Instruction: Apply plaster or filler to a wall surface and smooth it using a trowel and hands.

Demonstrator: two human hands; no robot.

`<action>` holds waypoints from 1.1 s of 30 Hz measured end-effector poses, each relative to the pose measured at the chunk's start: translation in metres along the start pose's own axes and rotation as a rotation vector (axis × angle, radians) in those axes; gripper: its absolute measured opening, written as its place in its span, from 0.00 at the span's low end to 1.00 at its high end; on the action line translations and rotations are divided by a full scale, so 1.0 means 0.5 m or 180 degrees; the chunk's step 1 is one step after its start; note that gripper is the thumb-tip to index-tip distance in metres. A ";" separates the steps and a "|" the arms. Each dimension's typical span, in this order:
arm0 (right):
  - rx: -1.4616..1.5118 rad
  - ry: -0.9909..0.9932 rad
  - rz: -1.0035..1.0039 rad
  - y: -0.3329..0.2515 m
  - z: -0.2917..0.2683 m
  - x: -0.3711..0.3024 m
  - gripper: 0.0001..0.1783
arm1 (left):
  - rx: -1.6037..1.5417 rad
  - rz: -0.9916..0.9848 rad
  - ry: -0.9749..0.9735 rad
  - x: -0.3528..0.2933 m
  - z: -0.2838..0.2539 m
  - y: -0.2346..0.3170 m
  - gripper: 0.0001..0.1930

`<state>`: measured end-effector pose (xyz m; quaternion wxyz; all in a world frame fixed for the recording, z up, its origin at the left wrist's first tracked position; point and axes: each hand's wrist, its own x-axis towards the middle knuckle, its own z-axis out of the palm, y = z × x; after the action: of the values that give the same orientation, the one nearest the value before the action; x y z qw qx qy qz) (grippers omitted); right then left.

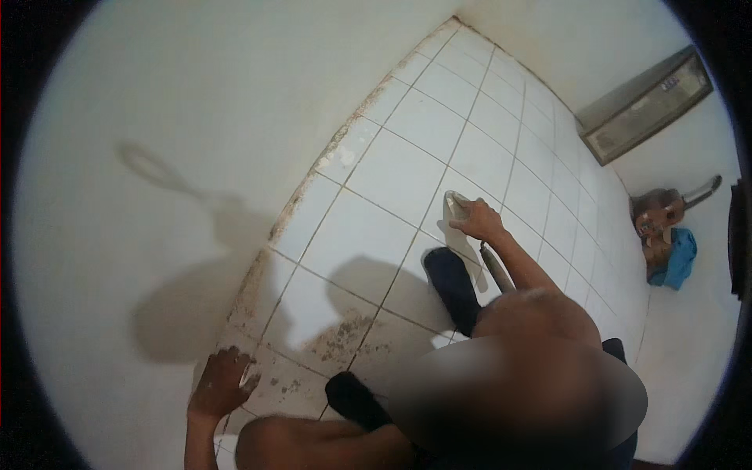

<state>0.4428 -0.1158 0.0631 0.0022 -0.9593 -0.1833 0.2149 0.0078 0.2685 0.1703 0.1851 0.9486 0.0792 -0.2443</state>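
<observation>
Right hand [478,221] closed around a pale flat pad [452,205] on white floor tiles [403,168]
The pad lies at the grout line ahead of the dark-shod right foot [452,286], fingers and thumb gripping its near end; it looks light and fairly thin, probably best held by that end, though whether it is stiff or soft cannot be told. The left hand [225,381] is half curled beside the stained wall edge, and whether it holds anything is unclear. A slim rod [495,268] lies by the right forearm. By the far wall, a brown box-like thing [658,254] adjoins blue cloth [683,254]; its contents are hidden.
</observation>
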 end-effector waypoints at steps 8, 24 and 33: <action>0.0299 -0.0288 -0.0890 -0.121 -0.068 0.118 0.41 | -0.0391 -0.1002 -0.0788 0.000 -0.097 -0.008 0.21; 0.1226 0.0210 0.0126 0.060 -0.151 0.333 0.39 | -0.0241 -0.0475 0.1388 0.538 0.108 0.193 0.22; 0.1146 -0.0013 -0.0108 0.074 -0.140 0.323 0.41 | 0.0193 -0.0869 0.2225 0.570 0.220 0.180 0.22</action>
<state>0.6207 -0.0883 0.0572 0.1772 -0.9397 -0.1580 0.2461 0.2294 0.1600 -0.0314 0.0845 0.9605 0.2560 0.0695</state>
